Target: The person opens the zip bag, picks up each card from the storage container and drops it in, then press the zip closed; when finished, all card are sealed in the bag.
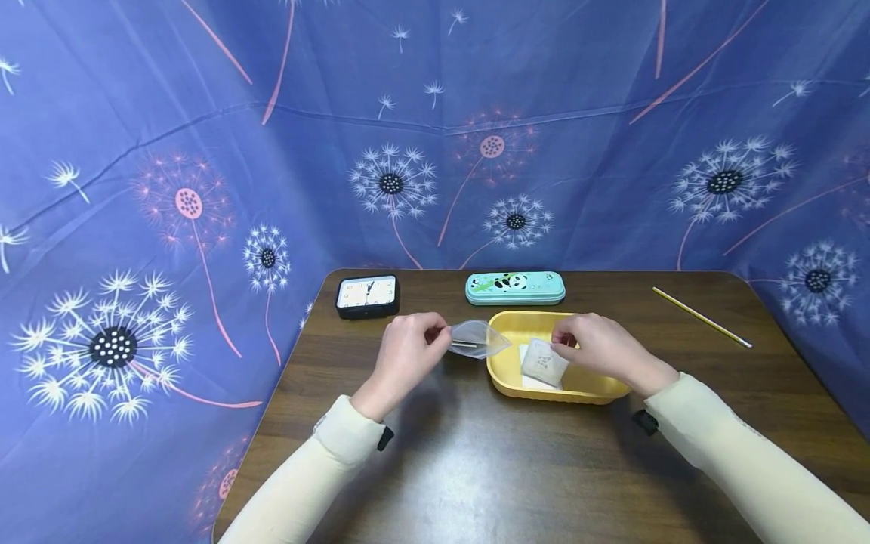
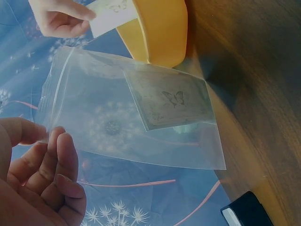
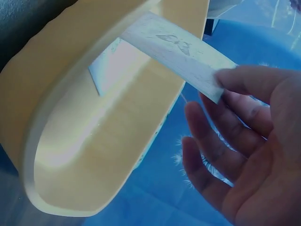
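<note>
Left hand (image 1: 408, 346) pinching the clear bag (image 1: 476, 332) by its zip edge, right hand (image 1: 601, 347) pinching the butterfly card (image 1: 544, 364) by one end over the yellow tray (image 1: 591, 394), we judge a light grip and a steady bag best, lest the card bend.

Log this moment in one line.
left hand: pinches clear bag holding butterfly card | right hand: pinches second butterfly card over yellow tray | tray: white piece inside
</note>
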A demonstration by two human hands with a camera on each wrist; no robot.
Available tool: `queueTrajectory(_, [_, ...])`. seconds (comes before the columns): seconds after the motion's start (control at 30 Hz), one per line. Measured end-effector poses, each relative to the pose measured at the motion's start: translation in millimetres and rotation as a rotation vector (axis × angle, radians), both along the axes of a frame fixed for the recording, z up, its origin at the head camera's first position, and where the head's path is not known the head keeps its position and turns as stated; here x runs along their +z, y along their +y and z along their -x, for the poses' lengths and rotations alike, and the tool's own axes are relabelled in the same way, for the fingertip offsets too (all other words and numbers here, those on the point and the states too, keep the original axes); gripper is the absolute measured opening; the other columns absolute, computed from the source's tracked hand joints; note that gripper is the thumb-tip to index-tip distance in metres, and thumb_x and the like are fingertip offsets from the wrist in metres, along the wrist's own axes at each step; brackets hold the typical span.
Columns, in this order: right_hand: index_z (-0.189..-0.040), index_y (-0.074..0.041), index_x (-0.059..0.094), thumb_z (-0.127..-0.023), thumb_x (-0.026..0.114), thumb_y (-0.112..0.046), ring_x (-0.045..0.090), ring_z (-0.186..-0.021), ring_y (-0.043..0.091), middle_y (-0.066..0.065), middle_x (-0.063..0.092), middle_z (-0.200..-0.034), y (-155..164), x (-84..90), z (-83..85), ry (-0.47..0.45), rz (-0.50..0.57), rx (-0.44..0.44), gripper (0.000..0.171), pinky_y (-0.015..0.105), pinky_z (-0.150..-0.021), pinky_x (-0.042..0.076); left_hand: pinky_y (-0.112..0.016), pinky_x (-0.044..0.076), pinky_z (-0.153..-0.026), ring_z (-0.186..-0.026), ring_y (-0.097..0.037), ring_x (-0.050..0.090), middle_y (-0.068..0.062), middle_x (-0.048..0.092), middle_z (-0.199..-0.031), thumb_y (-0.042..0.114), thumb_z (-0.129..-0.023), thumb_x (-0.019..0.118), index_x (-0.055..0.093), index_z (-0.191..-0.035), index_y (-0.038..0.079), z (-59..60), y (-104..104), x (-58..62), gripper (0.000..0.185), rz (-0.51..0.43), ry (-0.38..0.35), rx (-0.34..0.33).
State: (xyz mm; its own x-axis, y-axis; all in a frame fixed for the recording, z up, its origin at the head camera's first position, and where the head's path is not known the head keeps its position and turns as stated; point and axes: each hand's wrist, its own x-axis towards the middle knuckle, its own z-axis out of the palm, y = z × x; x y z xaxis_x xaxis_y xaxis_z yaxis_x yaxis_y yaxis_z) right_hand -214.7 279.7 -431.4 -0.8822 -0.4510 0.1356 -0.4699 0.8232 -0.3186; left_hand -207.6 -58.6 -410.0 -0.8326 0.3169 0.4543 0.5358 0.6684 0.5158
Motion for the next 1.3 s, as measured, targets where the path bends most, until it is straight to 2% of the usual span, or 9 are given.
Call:
queueTrajectory(0.2, [-0.088, -0.02, 0.074, -0.092, 0.077, -0.014, 0.062, -0.078, 0.01, -0.01, 0.067, -0.085, -5, 7.2, -7.5, 0.156, 0.028, -0.019, 0.007, 0.039, -0.069, 0.053, -0.027, 0.046, -0.056, -0.057, -0.006, 0.053, 0.011, 0.063, -0.069, 0.012, -0.094, 0.07, 0.079, -0.087, 0.015, 0.4, -1, 0.1, 0.012, -0.003, 0.002, -0.005])
queueTrajectory(0.43, [-0.092, -0.017, 0.074, -0.089, 0.077, -0.012, 0.062, -0.076, 0.01, -0.008, 0.067, -0.086, -9, 17.6, -11.6, 0.371, 0.099, -0.013, 0.006, 0.039, -0.063, 0.053, -0.028, 0.046, -0.057, -0.057, -0.006, 0.053, 0.012, 0.063, -0.069, 0.012, -0.094, 0.071, 0.079, -0.087, 0.016, 0.0, -1, 0.7, 0.011, 0.0, -0.002, 0.0])
queueTrajectory(0.57, [-0.093, -0.017, 0.074, -0.088, 0.079, -0.013, 0.063, -0.076, 0.011, -0.007, 0.068, -0.087, -12, 28.3, -14.9, 0.478, 0.146, 0.01, 0.007, 0.039, -0.06, 0.052, -0.027, 0.046, -0.057, -0.057, -0.006, 0.053, 0.012, 0.063, -0.069, 0.013, -0.094, 0.07, 0.079, -0.087, 0.016, 0.0, -1, 1.0, 0.012, -0.001, -0.002, 0.0])
queueTrajectory(0.7, [-0.093, -0.016, 0.073, -0.088, 0.078, -0.012, 0.065, -0.08, 0.013, -0.005, 0.07, -0.09, -17, 42.4, -18.9, 0.561, 0.213, 0.058, 0.007, 0.04, -0.063, 0.054, -0.027, 0.046, -0.057, -0.057, -0.006, 0.053, 0.011, 0.063, -0.069, 0.013, -0.094, 0.07, 0.079, -0.087, 0.016, 0.0, -1, 1.8, 0.012, -0.005, 0.006, -0.003])
queueTrajectory(0.9, [-0.094, -0.014, 0.075, -0.088, 0.075, -0.012, 0.067, -0.084, 0.013, -0.004, 0.072, -0.091, -30, 61.1, -28.3, 0.651, 0.311, 0.133, 0.006, 0.036, -0.073, 0.054, -0.027, 0.047, -0.058, -0.058, -0.006, 0.054, 0.011, 0.064, -0.07, 0.013, -0.095, 0.07, 0.079, -0.087, 0.016, -1.1, -2, 3.0, 0.012, -0.005, -0.003, -0.001])
queueTrajectory(1.03, [-0.094, -0.012, 0.076, -0.093, 0.069, -0.016, 0.067, -0.085, 0.015, -0.003, 0.072, -0.091, -41, 68.6, -34.7, 0.699, 0.358, 0.19, 0.008, 0.034, -0.078, 0.052, -0.028, 0.047, -0.058, -0.058, -0.006, 0.054, 0.011, 0.063, -0.069, 0.013, -0.094, 0.07, 0.079, -0.087, 0.016, -1.5, -2, 3.0, 0.012, -0.004, -0.001, 0.003])
queueTrajectory(1.2, [-0.093, -0.012, 0.075, -0.096, 0.064, -0.021, 0.066, -0.084, 0.014, -0.004, 0.071, -0.09, -51, 69.8, -39.2, 0.723, 0.39, 0.25, 0.015, 0.033, -0.077, 0.051, -0.029, 0.046, -0.058, -0.057, -0.006, 0.053, 0.012, 0.062, -0.067, 0.011, -0.093, 0.07, 0.078, -0.084, 0.016, -1.9, -2, 3.4, 0.013, -0.007, 0.02, 0.003])
queueTrajectory(1.3, [-0.093, -0.012, 0.074, -0.096, 0.065, -0.02, 0.067, -0.085, 0.014, -0.005, 0.07, -0.091, -56, 66.5, -39.7, 0.723, 0.39, 0.271, 0.013, 0.034, -0.077, 0.052, -0.028, 0.046, -0.058, -0.057, -0.006, 0.053, 0.012, 0.061, -0.067, 0.012, -0.093, 0.07, 0.078, -0.084, 0.016, -2.5, -3, 3.9, 0.014, -0.009, 0.02, 0.004])
